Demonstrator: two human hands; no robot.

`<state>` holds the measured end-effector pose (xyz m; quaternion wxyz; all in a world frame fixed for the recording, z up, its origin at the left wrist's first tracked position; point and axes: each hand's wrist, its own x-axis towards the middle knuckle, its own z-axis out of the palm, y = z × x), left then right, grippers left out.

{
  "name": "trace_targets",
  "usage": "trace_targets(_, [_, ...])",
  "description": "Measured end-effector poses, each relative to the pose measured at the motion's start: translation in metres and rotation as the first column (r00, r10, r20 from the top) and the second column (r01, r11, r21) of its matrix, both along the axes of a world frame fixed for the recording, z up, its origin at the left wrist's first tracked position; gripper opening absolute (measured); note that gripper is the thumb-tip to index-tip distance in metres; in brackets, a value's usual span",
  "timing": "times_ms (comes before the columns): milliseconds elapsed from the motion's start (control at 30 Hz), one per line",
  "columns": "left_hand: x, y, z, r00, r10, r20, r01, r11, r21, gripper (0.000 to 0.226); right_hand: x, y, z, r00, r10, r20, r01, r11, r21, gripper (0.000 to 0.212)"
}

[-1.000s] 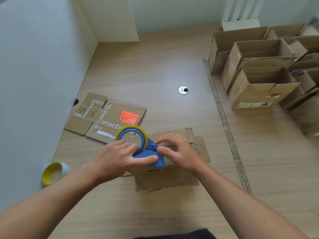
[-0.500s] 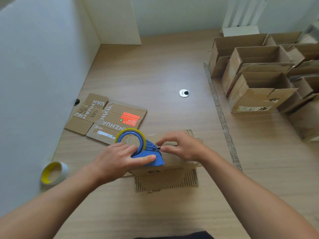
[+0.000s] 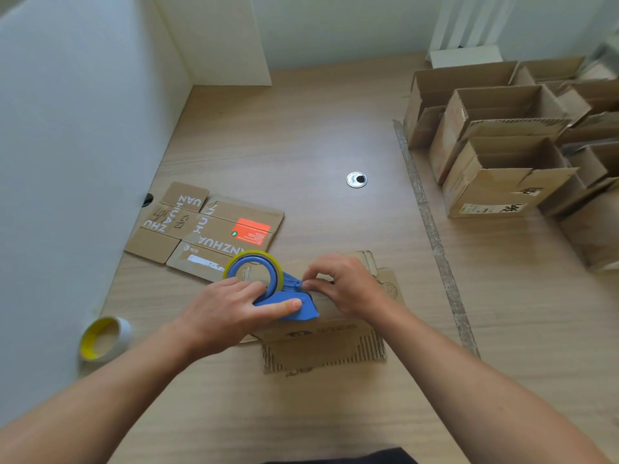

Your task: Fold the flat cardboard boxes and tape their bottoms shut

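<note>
Your left hand [image 3: 227, 309] grips blue tape dispenser [image 3: 296, 308], fingers [image 3: 249, 289] curled into ring, thumb along body. Your right hand [image 3: 350, 286] pinches dispenser's front tip. Dispenser sits atop cardboard box [image 3: 321, 344] on surface [image 3: 301, 135], close before you; flat boxes [image 3: 207, 226] just behind, leftward.

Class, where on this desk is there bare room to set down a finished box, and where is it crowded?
Free: wood between the printed flat cardboard, the metal disc and the back wall. Crowded: the open boxes at right, and around the tape dispenser.
</note>
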<state>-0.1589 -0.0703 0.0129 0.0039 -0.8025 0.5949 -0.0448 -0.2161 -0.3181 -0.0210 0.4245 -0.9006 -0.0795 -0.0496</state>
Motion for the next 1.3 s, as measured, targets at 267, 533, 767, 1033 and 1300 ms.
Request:
trace_targets(267, [0.0,-0.006,0.001,0.973,0.129,-0.189,-0.133,0.991,-0.007,0.063,-0.018,-0.015,-0.01,0.986,-0.157,-0.063,0.164,0.979,0.123,0.009])
trace_targets(533, [0.001,-0.022,0.016,0.882,0.341,-0.325,-0.256,0.926,0.277,0.082,-0.056,-0.03,-0.013,0.877,-0.427,-0.222,0.481,0.795,0.37,0.011])
trace_targets(767, [0.002,-0.035,0.029,0.895,0.342,-0.285,-0.242,0.911,0.334,0.076,-0.075,-0.052,-0.011,0.651,-0.61,-0.452,0.759,0.53,0.377,0.024])
trace_targets(1033, [0.006,-0.052,0.045,0.896,0.365,-0.252,-0.231,0.869,0.437,0.076,-0.063,-0.07,-0.019,0.565,-0.439,-0.699,0.822,0.373,0.43,0.024])
trace_targets(1300, [0.008,-0.066,0.056,0.915,0.355,-0.19,-0.224,0.84,0.494,0.067,-0.066,-0.072,-0.036,0.508,-0.372,-0.777,0.83,0.453,0.325,0.024])
